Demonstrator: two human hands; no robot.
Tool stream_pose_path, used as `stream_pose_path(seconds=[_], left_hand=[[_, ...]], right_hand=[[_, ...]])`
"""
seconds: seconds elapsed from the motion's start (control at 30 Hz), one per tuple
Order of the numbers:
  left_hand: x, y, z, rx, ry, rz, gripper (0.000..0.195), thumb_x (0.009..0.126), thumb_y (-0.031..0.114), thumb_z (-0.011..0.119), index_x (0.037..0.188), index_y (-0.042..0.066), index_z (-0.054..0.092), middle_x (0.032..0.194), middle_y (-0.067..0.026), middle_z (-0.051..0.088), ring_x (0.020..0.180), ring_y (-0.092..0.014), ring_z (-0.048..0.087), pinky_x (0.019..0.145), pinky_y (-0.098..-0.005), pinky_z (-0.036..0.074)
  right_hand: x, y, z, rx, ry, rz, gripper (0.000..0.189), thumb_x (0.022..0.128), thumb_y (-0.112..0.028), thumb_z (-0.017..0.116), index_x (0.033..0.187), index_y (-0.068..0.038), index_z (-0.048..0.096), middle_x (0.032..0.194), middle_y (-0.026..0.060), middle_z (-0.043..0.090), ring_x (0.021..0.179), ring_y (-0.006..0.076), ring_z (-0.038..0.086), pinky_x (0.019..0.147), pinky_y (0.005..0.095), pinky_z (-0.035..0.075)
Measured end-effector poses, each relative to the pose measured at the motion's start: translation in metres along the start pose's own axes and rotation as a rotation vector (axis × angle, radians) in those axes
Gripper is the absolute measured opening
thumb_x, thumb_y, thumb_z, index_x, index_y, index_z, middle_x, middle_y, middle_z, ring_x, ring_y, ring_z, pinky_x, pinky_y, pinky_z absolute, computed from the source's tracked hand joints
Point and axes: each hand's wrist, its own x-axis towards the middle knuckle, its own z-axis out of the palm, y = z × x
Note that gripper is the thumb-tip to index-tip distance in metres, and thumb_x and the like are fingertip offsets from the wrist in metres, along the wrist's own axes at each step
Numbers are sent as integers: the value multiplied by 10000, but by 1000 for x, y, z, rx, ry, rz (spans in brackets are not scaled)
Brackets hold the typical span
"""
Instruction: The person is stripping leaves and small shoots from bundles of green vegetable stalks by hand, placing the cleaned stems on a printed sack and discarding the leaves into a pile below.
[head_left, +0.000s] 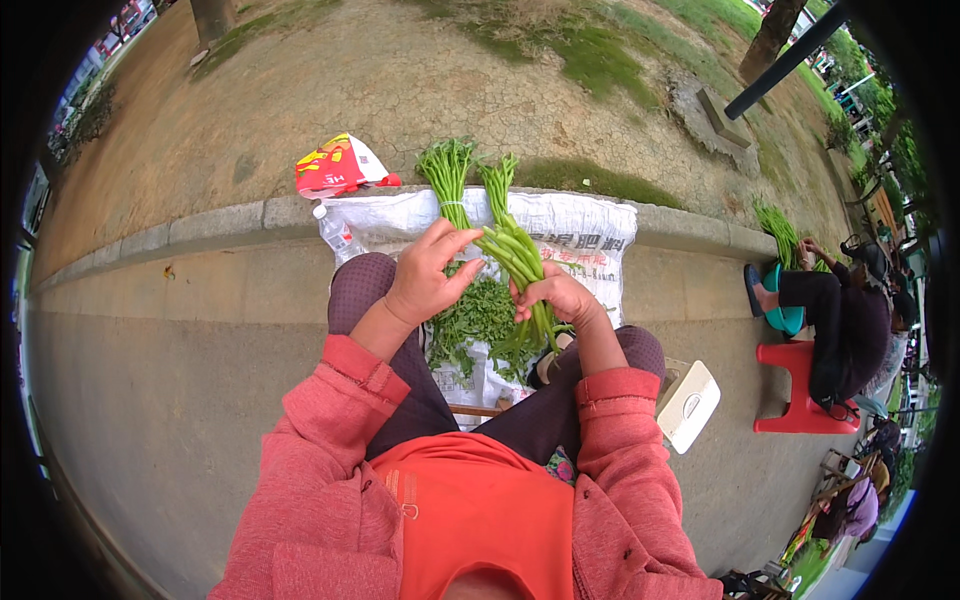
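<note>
My right hand (555, 295) is closed around a loose bunch of green leafy-vegetable stems (516, 251), which slants up and to the left. My left hand (437, 271) is beside the bunch's upper end, thumb and fingers apart; whether a fingertip touches a stem I cannot tell. Behind it, a tied bundle of green stems (450, 180) lies across the far edge of a white woven sack (600, 225). Another group of stems (497, 184) lies right of that bundle, its lower part overlapped by the held bunch. Plucked green leaves (480, 315) form a pile on the sack between my knees.
A clear plastic bottle (334, 229) lies at the sack's left corner, near a red and white bag (337, 165) on the stone curb (225, 225). At right are a cream plastic stool (688, 405), a seated person with a teal basin (784, 304), and a red stool (795, 386).
</note>
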Motion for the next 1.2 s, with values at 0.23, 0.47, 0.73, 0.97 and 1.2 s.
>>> stream_pose_path(seconds=[0.23, 0.47, 0.73, 0.97, 1.2], left_hand=[[0, -12, 4, 159, 3, 92, 191, 693, 35, 682, 876, 79, 651, 731, -57, 501, 641, -215, 550, 534, -318, 449], [2, -15, 4, 234, 4, 219, 124, 687, 29, 680, 793, 54, 621, 730, -67, 505, 650, -243, 537, 543, -343, 443], [-2, -15, 8, 356, -59, 163, 89, 710, 36, 610, 790, 44, 571, 736, -81, 508, 683, -268, 548, 557, -360, 462], [-3, -19, 22, 302, 110, 67, 86, 716, 3, 567, 793, 30, 540, 732, -109, 512, 648, -299, 538, 544, -382, 448], [13, -44, 14, 201, 433, -98, 55, 769, -5, 553, 822, 8, 551, 734, -99, 541, 631, -226, 538, 549, -324, 443]], right_hand=[[2, 2, 0, -33, -20, 55, 209, 659, 33, 593, 866, 9, 569, 749, 80, 585, 601, 180, 601, 576, 299, 527], [2, 1, 2, -79, 24, 52, 202, 664, 14, 599, 864, 2, 568, 744, 73, 586, 593, 172, 594, 567, 289, 508], [3, 3, 3, -141, 64, 87, 199, 661, -2, 608, 855, -4, 563, 733, 61, 587, 584, 159, 587, 559, 278, 493], [6, -1, 15, -93, 88, 73, 217, 654, 12, 602, 866, 1, 557, 756, 58, 578, 588, 159, 581, 555, 276, 486], [-2, -6, 16, -62, 46, 19, 221, 652, 39, 581, 870, 6, 556, 773, 67, 566, 591, 167, 574, 565, 289, 497]])
